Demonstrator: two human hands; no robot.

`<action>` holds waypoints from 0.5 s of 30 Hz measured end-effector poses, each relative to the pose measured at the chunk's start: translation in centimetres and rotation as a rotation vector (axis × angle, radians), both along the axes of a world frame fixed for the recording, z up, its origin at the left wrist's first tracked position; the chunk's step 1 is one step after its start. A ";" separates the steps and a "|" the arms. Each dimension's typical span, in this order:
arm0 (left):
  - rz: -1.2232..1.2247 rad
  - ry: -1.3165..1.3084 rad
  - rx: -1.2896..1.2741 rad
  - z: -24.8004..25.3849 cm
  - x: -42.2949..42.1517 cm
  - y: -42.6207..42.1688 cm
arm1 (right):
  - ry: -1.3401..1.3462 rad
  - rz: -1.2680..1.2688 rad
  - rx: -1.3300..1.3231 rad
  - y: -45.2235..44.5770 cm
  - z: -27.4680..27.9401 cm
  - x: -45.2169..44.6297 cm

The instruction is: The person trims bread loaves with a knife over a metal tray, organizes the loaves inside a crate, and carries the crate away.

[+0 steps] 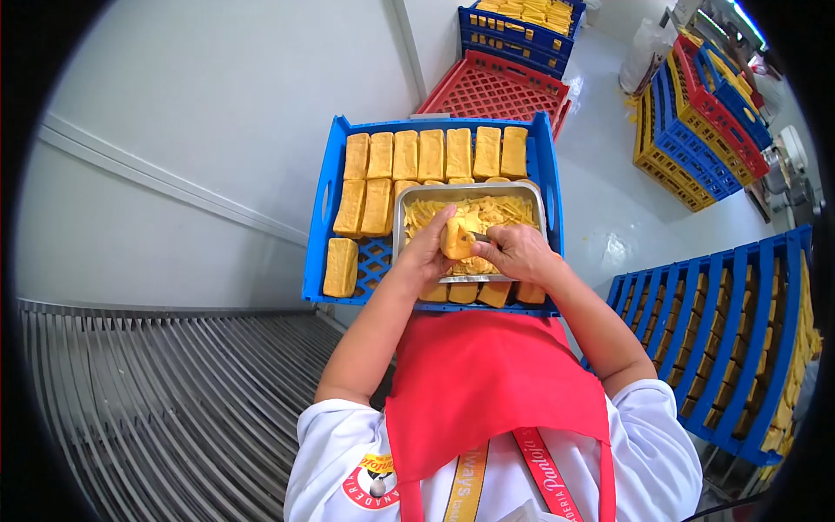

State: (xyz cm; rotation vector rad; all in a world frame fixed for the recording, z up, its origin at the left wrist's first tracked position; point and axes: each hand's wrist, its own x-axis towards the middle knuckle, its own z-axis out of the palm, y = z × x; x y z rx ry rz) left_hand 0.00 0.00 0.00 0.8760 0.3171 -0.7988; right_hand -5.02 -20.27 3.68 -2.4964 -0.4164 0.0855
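Over a shallow rectangular steel pan (399, 219), the left hand (426, 246) has its grip clamped around a golden-yellow block-shaped loaf (457, 240), one end turned toward the right hand (520, 252). The right grip is closed on a small dark tool (481, 237), apparently a knife, mostly covered by the fingers; the thumb points toward the loaf, probably to steady the stroke. The loaf seems held low so that loose bits drop among the yellow strips (509, 210) in the pan. That pan sits on brown-skinned rectangular loaves (432, 155) inside a blue plastic lattice crate (550, 165), likely to keep it level and close. Those loaves stand in tight rows, presumably to save room, with one (340, 267) apart at the near left corner.
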 end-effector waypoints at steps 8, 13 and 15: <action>0.159 -0.009 -0.110 1.8 1.4 1.8 | 0.188 -0.094 -0.039 -0.8 0.5 -0.8; 0.544 -0.604 0.295 0.4 0.6 6.7 | 0.159 -0.275 -0.113 -2.4 0.2 -1.6; 0.572 -1.134 1.301 -0.5 0.1 10.0 | 0.267 -0.328 -0.060 -3.3 -0.4 -1.4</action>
